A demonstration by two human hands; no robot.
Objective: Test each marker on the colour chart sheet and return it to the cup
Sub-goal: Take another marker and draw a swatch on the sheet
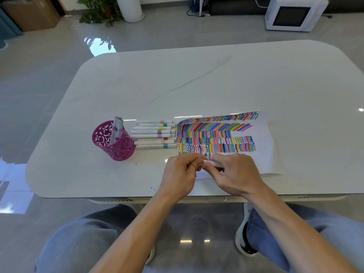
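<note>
A person sits at a white glossy tabletop (197, 81) with rounded corners. Both hands meet near its front edge, over the lower left corner of the white paper colour chart sheet (266, 146). This sheet is filled with rows of short strokes and wavy lines in many colours.

The left hand (181, 172) and the right hand (236, 174) hold one white marker (213, 163) between them. The marker lies almost level, just above the near edge of the sheet. The fingers (226, 157) of the right hand are curled over the barrel, with the thumb under it. The fingers of the left hand are bent tightly and pinch the left end of the marker. This end is hidden inside the fingers, so I cannot tell if the cap is on or off.

To the left of the sheet, eight white markers with coloured bands (154, 134) lie side by side in a neat row on the tabletop, touching one another. Just beside this row, more to the left, stands a magenta metal cup with a cut-out leaf pattern (113, 143). A few markers with coloured caps (117, 127) stand in it and lean on its rim.

On the grey tiled floor behind the tabletop are a white microwave oven (295, 14) and a green leafy plant (96, 12).
</note>
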